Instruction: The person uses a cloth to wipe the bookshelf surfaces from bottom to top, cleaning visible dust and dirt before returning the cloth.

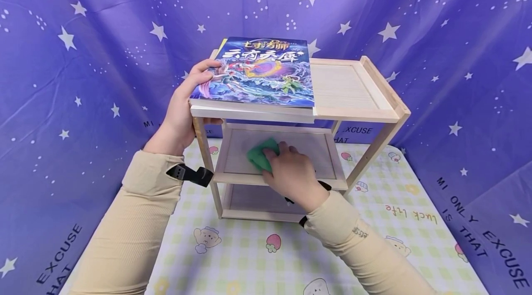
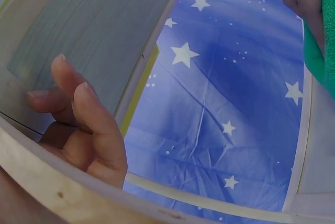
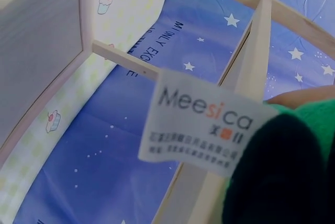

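A small wooden three-tier shelf (image 1: 353,113) stands on the table. My left hand (image 1: 183,101) grips the left end of its top tier, thumb side over the edge of a blue illustrated book (image 1: 266,80) lying there. In the left wrist view, bent fingers (image 2: 99,130) show beneath the top board. My right hand (image 1: 293,170) reaches in from the front and holds a green cloth (image 1: 262,154) against the middle tier (image 1: 237,142). The right wrist view has a white printed label (image 3: 201,122) beside the green cloth (image 3: 314,114).
The bottom tier (image 1: 257,200) is partly covered by the right arm. A checked cloth with cartoon prints (image 1: 232,262) covers the table. Purple star-patterned curtains (image 1: 453,55) enclose the back and sides. Each wrist wears a black strap (image 1: 195,175).
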Tool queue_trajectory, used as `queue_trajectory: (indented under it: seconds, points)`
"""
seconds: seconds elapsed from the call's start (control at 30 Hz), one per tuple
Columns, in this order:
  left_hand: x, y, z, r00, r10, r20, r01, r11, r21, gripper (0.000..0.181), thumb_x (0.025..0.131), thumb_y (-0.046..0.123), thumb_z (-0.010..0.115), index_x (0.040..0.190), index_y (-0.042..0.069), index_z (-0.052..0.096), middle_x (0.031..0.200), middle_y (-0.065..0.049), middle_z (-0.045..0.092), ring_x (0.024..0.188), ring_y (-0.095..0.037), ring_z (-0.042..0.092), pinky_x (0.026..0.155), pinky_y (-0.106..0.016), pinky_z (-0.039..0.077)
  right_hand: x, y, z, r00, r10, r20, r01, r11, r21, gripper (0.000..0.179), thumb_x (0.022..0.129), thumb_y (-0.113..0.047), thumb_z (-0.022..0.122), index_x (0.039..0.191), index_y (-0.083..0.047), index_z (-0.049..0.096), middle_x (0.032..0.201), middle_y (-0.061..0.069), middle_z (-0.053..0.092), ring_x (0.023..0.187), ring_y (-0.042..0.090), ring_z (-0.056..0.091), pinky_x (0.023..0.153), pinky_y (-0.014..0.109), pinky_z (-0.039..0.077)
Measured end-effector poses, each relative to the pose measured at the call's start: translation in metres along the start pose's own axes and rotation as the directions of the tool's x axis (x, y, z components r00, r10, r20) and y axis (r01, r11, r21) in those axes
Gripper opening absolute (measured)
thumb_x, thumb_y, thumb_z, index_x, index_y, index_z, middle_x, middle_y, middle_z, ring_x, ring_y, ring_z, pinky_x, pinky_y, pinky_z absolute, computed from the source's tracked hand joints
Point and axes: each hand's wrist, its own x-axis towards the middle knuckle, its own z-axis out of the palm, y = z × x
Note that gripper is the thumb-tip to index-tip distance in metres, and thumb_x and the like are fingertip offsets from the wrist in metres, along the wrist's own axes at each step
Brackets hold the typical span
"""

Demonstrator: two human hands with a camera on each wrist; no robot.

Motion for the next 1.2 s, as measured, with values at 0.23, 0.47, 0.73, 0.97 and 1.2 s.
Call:
queue_trajectory:
  seconds: [0.23, 0.47, 0.73, 0.97, 1.2]
  points:
    - [0.0001, -0.0002, 0.0003, 1.0, 0.001, -0.001, -0.001, 1.0, -0.004, 0.035, 0.098, 0.041, 0.039, 0.132, 0.037, 0.05, 0.157, -0.003, 0.025, 0.108, -0.031, 0.051, 0.064, -0.037, 0.048, 0.0, 0.0025, 0.0006, 0.999, -0.036, 0.03, 0.034, 0.997, 0.067, 0.039, 0.084, -0.036, 0.07, 0.117, -0.016, 0.071, 0.104, 0.017, 0.067, 0.077, 0.025, 0.064, 0.049, 0.036, 0.05]
    - [-0.0003, -0.0005, 0.0, 1.0, -0.002, 0.0, 0.002, 1.0, -0.01, 0.035, 0.098, 0.041, 0.04, 0.131, 0.038, 0.05, 0.157, -0.002, 0.024, 0.111, -0.031, 0.051, 0.067, -0.039, 0.047, -0.0027, 0.0031, 0.0031, 0.996, -0.083, -0.013, 0.084, 0.992, 0.091, 0.039, 0.085, -0.039, 0.07, 0.118, -0.018, 0.072, 0.102, 0.013, 0.067, 0.079, 0.024, 0.063, 0.054, 0.037, 0.052]
    - [0.0004, -0.0005, -0.0006, 1.0, 0.002, 0.002, -0.002, 1.0, -0.012, 0.035, 0.098, 0.041, 0.04, 0.131, 0.037, 0.051, 0.156, -0.004, 0.026, 0.107, -0.03, 0.052, 0.063, -0.036, 0.048, -0.0038, 0.0028, 0.0044, 0.994, -0.11, -0.02, 0.111, 0.99, 0.09, 0.039, 0.086, -0.039, 0.071, 0.12, -0.019, 0.071, 0.104, 0.013, 0.068, 0.081, 0.024, 0.065, 0.057, 0.038, 0.054]
    - [0.0001, 0.0001, -0.0011, 1.0, -0.001, 0.002, 0.001, 1.0, -0.011, 0.034, 0.099, 0.04, 0.039, 0.131, 0.037, 0.05, 0.155, -0.005, 0.028, 0.102, -0.029, 0.054, 0.059, -0.032, 0.049, -0.0047, -0.0005, 0.0031, 0.992, -0.118, -0.045, 0.12, 0.991, 0.055, 0.04, 0.086, -0.039, 0.072, 0.119, -0.017, 0.071, 0.106, 0.015, 0.069, 0.083, 0.027, 0.067, 0.059, 0.039, 0.056]
    - [0.0006, -0.0002, -0.0013, 1.0, 0.002, 0.008, -0.002, 1.0, -0.007, 0.035, 0.099, 0.04, 0.039, 0.132, 0.036, 0.05, 0.155, -0.005, 0.028, 0.101, -0.029, 0.055, 0.058, -0.032, 0.05, -0.0065, -0.005, 0.0041, 0.994, -0.084, -0.066, 0.086, 0.996, 0.028, 0.037, 0.085, -0.036, 0.072, 0.117, -0.016, 0.072, 0.099, 0.014, 0.068, 0.077, 0.025, 0.065, 0.054, 0.037, 0.054]
